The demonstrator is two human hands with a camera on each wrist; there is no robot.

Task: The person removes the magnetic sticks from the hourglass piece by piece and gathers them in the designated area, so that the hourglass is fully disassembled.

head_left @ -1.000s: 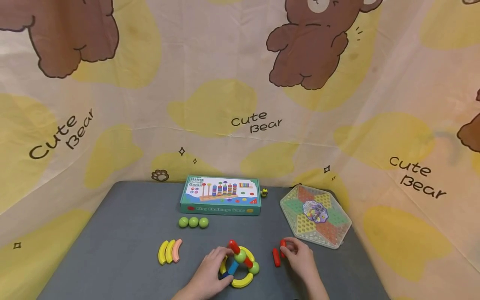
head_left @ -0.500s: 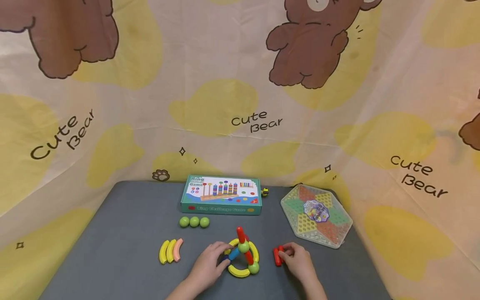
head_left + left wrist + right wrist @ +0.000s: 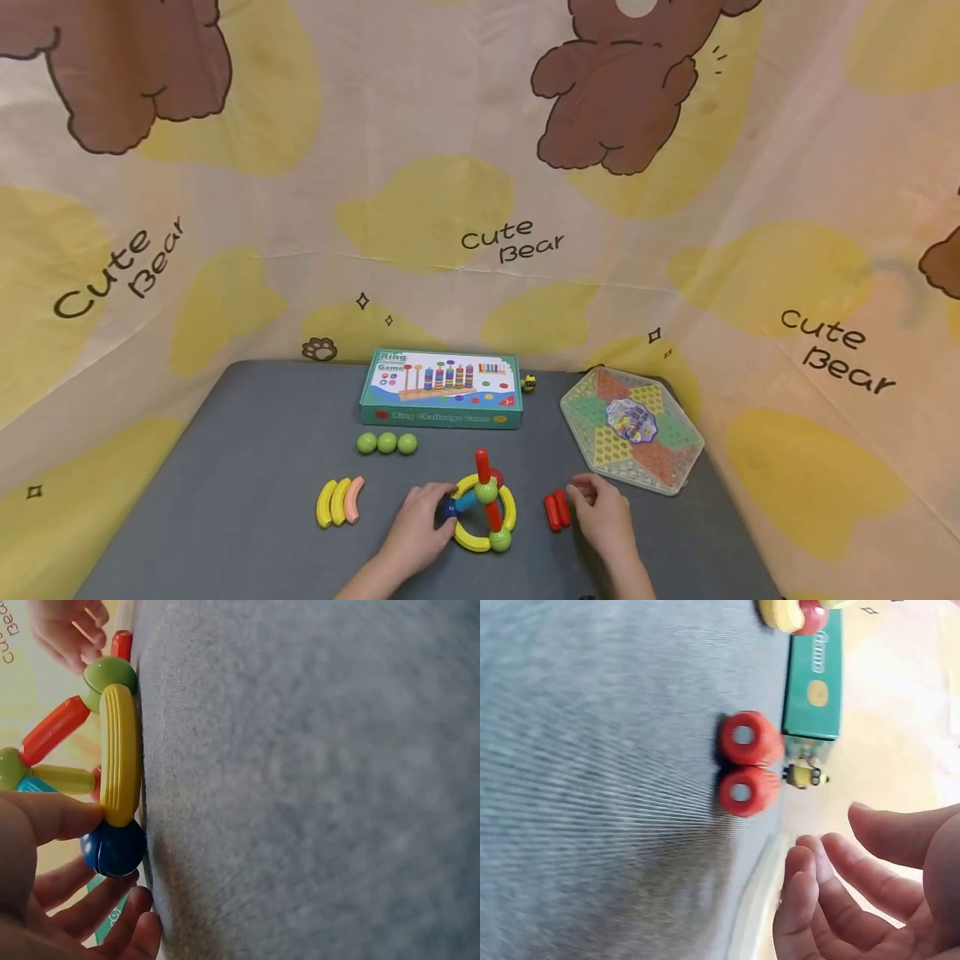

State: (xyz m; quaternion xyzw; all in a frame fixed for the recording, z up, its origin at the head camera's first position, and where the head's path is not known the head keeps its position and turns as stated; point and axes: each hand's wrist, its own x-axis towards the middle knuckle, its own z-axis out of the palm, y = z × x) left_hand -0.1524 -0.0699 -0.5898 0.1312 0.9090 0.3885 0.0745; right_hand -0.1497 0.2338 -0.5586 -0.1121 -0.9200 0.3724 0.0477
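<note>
Pale backdrop cloth [image 3: 420, 208], printed with yellow patches, brown bears and "Cute Bear" lettering; hangs behind and along both sides of the surface.

Dark grey fabric-covered surface [image 3: 247, 450]; carries all items below.

Translucent hexagonal plastic game board [image 3: 651, 457], red, green and yellow star pattern; lies at the far right.

Green and white cardboard "Ring Challenge Game" box [image 3: 441, 392]; flat, far side, about mid-width.

Ring-shaped assembly of glossy yellow arcs, rods and balls [image 3: 509, 506]; stands on the surface between the hands. Red rod [image 3: 482, 465] points up from its upper green ball.

Left hand [image 3: 417, 527]: fingers and thumb curled about the assembly at its dark blue ball [image 3: 116, 847], gripping it there; thumb touches the adjoining yellow arc.

Right hand [image 3: 602, 515]: fingers relaxed and parted from the thumb, just beside the two loose red rods [image 3: 552, 512], which lie side by side.

Two yellow arcs and one pink arc [image 3: 353, 500]: grouped left of the left hand.

Three green balls [image 3: 387, 443]: in a row before the box.

Small yellow-and-black figure [image 3: 529, 383]: at the box's right end.
</note>
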